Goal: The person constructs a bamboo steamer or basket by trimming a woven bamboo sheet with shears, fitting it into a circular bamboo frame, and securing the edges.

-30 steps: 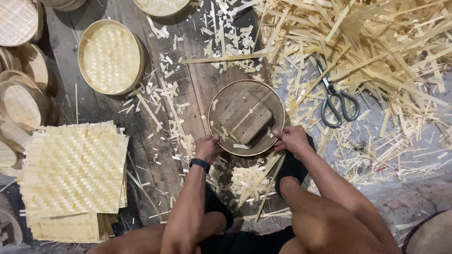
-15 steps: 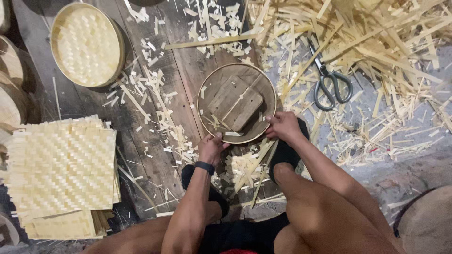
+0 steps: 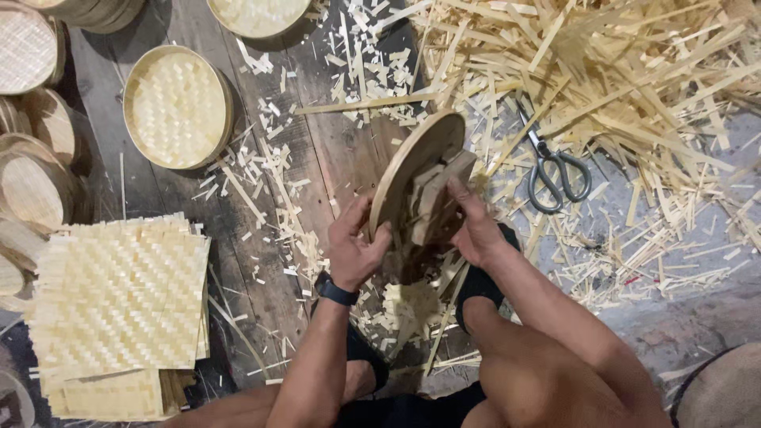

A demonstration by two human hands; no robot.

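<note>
A round bamboo steamer frame (image 3: 412, 162) with wooden blocks inside stands tilted up on its edge between my hands. My left hand (image 3: 354, 246) grips its near rim from the left. Over on the other side, my right hand (image 3: 473, 226) presses on the wooden blocks (image 3: 434, 190) set in the frame. A dark band sits on my left wrist. Below the frame lies a small heap of pale bamboo offcuts (image 3: 408, 305) on the dark wooden boards.
Metal scissors (image 3: 552, 170) lie right of the frame among a big pile of bamboo strips (image 3: 626, 71). A stack of woven bamboo mats (image 3: 119, 301) lies at left. Finished round steamer trays (image 3: 176, 107) sit at upper left. My knees fill the bottom.
The round frame lay flat on the boards earlier; now both hands have lifted and tipped it up onto its edge. The view has moved closer.
</note>
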